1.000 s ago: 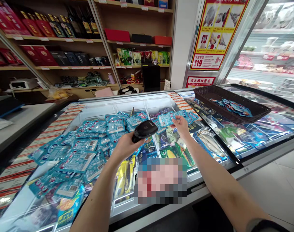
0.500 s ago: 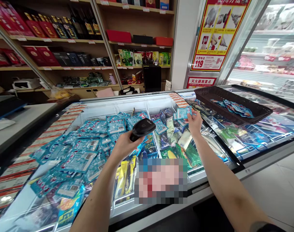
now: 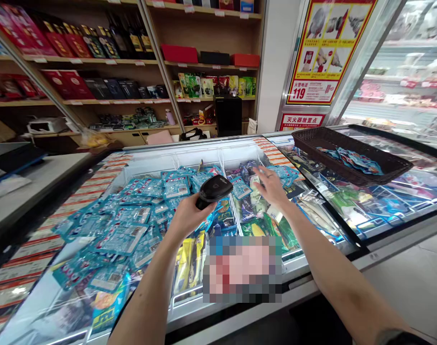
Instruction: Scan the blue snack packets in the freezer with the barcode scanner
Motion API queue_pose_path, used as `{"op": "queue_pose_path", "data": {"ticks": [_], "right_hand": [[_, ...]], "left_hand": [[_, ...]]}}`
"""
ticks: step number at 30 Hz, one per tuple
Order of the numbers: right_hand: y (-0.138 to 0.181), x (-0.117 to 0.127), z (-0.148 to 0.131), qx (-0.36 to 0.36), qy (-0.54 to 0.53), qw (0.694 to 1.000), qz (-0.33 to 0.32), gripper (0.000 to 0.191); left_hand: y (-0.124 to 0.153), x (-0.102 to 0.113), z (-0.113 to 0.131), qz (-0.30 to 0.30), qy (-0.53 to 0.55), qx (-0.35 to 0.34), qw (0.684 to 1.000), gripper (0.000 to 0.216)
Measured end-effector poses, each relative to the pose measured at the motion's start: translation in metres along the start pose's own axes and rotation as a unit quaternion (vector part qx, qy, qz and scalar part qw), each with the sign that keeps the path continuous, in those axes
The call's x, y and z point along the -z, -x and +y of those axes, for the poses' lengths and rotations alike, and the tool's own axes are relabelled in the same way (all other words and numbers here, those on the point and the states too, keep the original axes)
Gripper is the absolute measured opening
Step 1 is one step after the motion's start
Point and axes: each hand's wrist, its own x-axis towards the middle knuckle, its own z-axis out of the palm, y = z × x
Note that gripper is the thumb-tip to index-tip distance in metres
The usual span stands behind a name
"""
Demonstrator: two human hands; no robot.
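Observation:
A black handheld barcode scanner (image 3: 215, 188) is gripped in my left hand (image 3: 189, 213), its head above the open chest freezer. Further right, my right hand (image 3: 270, 187) is empty, fingers stretched out and apart over the freezer goods. Several light-blue packets (image 3: 289, 175) lie just behind and to the right of it. Left of its fingertips, a single light-blue packet (image 3: 241, 189) rests label up on purple packages. A large heap of similar blue packets (image 3: 121, 235) fills the freezer's left part, some showing barcodes.
A white wire divider (image 3: 234, 208) splits the freezer compartments. On the right part of the freezer stands a dark woven basket (image 3: 386, 179) with blue packets inside. Yellow packages (image 3: 189, 258) lie near the front edge. Shelves of boxes and bottles line the back wall.
My right hand has let go of the blue packet, which now lies among others at the right, and moved left with fingers spread. My left hand keeps the scanner nearly in place.

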Motion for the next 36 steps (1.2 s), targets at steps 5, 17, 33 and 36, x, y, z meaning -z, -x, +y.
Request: {"op": "queue_pose_path", "data": {"ticks": [5, 17, 33, 36], "right_hand": [[0.003, -0.012, -0.023, 0.126, -0.056, 0.981, -0.133, 0.046], [-0.013, -0.022, -0.021, -0.140, -0.121, 0.977, -0.106, 0.082], [-0.008, -0.022, -0.009, -0.327, -0.596, 0.729, 0.081, 0.045], [-0.008, -0.018, -0.012, -0.320, -0.600, 0.728, 0.084, 0.044]], "left_hand": [[0.000, 0.001, 0.000, 0.000, 0.001, 0.001, 1.000, 0.041], [-0.002, -0.002, -0.003, 0.001, -0.012, -0.019, 1.000, 0.041], [0.001, -0.001, 0.000, -0.027, 0.012, -0.026, 0.999, 0.041], [0.002, -0.001, 0.002, -0.051, 0.019, -0.027, 0.998, 0.043]]}}
